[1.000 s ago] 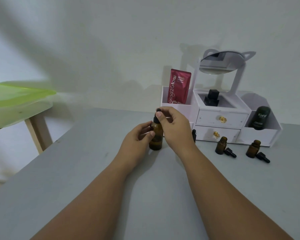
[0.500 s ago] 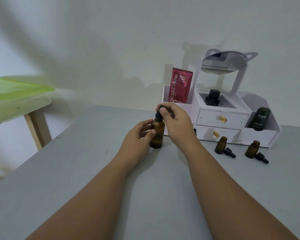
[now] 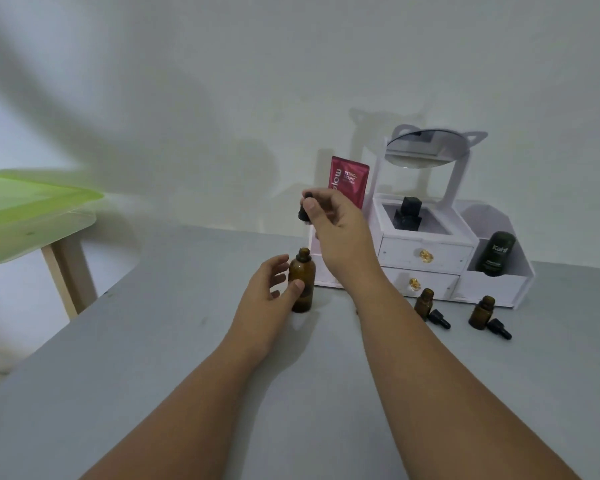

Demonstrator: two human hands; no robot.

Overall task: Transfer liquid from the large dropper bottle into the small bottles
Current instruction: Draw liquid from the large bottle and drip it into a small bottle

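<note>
The large amber dropper bottle (image 3: 302, 278) stands upright and uncapped on the grey table (image 3: 187, 341). My left hand (image 3: 269, 289) holds its body, thumb on the front. My right hand (image 3: 333, 230) is raised above the bottle and pinches the black dropper cap (image 3: 305, 207); the pipette is hidden or too thin to see. Two small amber bottles (image 3: 424, 303) (image 3: 481, 312) stand open to the right, each with a black dropper cap (image 3: 440, 320) (image 3: 499, 331) lying beside it.
A white organiser (image 3: 426, 258) with drawers, a tilted mirror (image 3: 418, 148), a red sachet (image 3: 349, 180), a black cube bottle and a dark Kahf container (image 3: 496, 252) stands behind the bottles. A green-topped wooden stool (image 3: 32, 216) is at the left beyond the table edge.
My right hand has lifted the dropper cap off the large bottle and raised it well above the neck. The left hand keeps hold of the bottle.
</note>
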